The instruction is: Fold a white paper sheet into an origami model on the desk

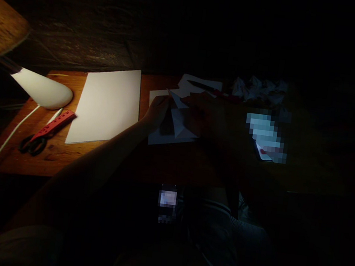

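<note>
A folded piece of white paper point(178, 122) lies on the wooden table point(61, 157) in dim lamp light, on top of another white sheet. My left hand point(158, 112) presses on the paper's left side with its fingers bent down onto a fold. My right hand point(207, 115) is in deep shadow on the paper's right side; its fingers lie over the paper's edge, and their exact grip is hard to make out.
A plain white sheet point(106, 105) lies to the left. Red-handled scissors point(46, 132) and a white pen sit near the white desk lamp point(42, 88) with its cord. Crumpled paper point(259, 89) and more sheets are at the back right.
</note>
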`<state>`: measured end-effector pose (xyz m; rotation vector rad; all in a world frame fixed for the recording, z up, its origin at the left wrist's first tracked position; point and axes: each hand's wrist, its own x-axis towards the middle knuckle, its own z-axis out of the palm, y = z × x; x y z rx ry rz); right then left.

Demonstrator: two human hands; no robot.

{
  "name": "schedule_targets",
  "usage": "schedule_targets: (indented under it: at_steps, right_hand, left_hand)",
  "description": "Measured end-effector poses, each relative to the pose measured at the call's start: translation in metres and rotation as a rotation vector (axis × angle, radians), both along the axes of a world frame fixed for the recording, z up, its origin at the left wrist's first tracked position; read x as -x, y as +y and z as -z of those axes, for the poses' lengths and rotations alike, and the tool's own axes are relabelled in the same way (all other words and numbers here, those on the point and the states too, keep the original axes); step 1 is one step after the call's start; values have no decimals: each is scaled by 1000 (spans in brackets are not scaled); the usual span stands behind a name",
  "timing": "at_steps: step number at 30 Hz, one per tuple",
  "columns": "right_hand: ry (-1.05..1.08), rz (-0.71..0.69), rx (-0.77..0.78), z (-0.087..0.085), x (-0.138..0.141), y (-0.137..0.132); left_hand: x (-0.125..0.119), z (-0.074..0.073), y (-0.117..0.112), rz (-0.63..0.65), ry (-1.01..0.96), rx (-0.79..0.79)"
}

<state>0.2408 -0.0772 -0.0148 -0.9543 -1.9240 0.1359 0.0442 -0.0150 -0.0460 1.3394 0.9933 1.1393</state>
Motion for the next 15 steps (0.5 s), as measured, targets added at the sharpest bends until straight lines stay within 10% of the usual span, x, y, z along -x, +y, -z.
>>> schedule_targets:
  at_steps: [15]
  right_hand:
    - [-5, -16, 72, -1, -1, 0]
  left_hand:
    - [-1, -2, -2, -7, -14, 19]
